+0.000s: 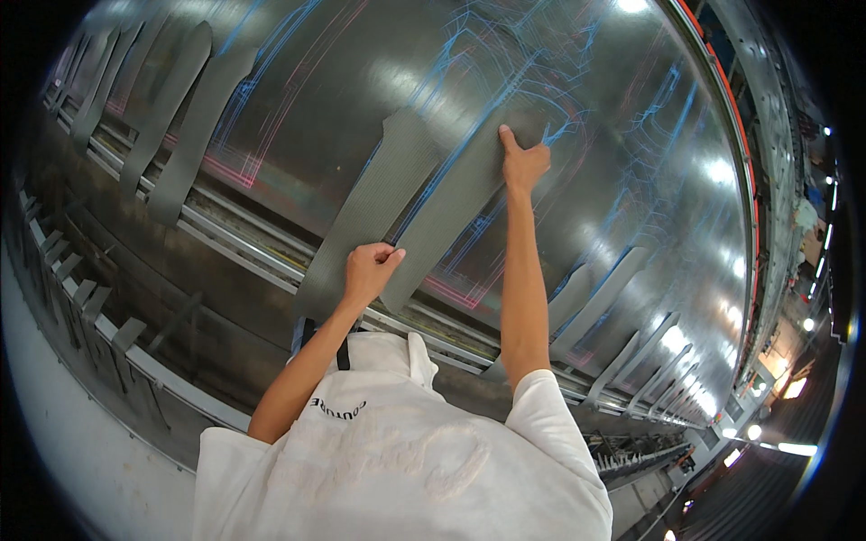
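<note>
A long grey ribbed fabric piece (460, 212) lies slantwise on the dark metal table (316, 108), in front of me. My left hand (372, 273) is closed in a pinch at the lower left edge of this piece. At its upper right end is my right hand (526, 164), with thumb and forefinger spread apart and the thumb resting on the fabric. The right hand's other fingers are partly hidden. Just left of it lies a second grey fabric piece (379, 194), its lower end beneath my left forearm.
More grey strips (203, 126) lie at the far left, and others (600, 302) to the right. Blue and pink lines (248, 167) mark the table. A metal rail (244, 243) runs along its near edge, beside a lower rack with brackets (131, 334). An orange-red edge (735, 135) bounds the far side.
</note>
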A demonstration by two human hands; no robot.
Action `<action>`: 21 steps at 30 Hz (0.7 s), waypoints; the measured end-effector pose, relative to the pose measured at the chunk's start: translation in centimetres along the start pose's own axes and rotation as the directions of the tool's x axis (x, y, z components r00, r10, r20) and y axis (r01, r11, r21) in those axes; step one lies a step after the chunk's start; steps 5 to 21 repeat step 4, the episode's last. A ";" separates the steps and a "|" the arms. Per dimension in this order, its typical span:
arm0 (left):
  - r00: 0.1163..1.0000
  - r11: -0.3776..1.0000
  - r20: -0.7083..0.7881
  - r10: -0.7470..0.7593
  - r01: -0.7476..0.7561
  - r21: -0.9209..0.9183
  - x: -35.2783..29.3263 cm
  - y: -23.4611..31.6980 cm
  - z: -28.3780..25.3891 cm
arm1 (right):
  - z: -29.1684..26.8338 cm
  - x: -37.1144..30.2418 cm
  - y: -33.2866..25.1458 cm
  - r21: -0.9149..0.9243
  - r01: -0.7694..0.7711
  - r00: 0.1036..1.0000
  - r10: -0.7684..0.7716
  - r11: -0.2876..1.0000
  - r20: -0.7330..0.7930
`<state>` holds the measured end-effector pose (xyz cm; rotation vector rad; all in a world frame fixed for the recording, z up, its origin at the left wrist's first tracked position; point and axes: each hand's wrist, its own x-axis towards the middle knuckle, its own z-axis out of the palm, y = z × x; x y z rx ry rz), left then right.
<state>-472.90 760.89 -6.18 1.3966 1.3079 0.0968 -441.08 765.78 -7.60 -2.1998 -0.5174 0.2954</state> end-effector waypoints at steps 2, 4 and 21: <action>1.000 1.000 -0.016 0.008 -0.008 0.004 -0.2 -0.2 0.2 | 0.7 0.7 2.1 -0.041 0.049 0.999 -0.050 0.998 -0.014; 0.999 1.000 -0.042 -0.008 0.007 -0.009 -0.3 -0.1 0.1 | 0.9 0.6 1.9 0.029 0.006 0.999 -0.008 1.000 0.049; 0.999 1.000 -0.042 -0.008 0.007 -0.009 -0.3 -0.1 0.1 | 0.9 0.6 1.9 0.029 0.006 0.999 -0.008 1.000 0.049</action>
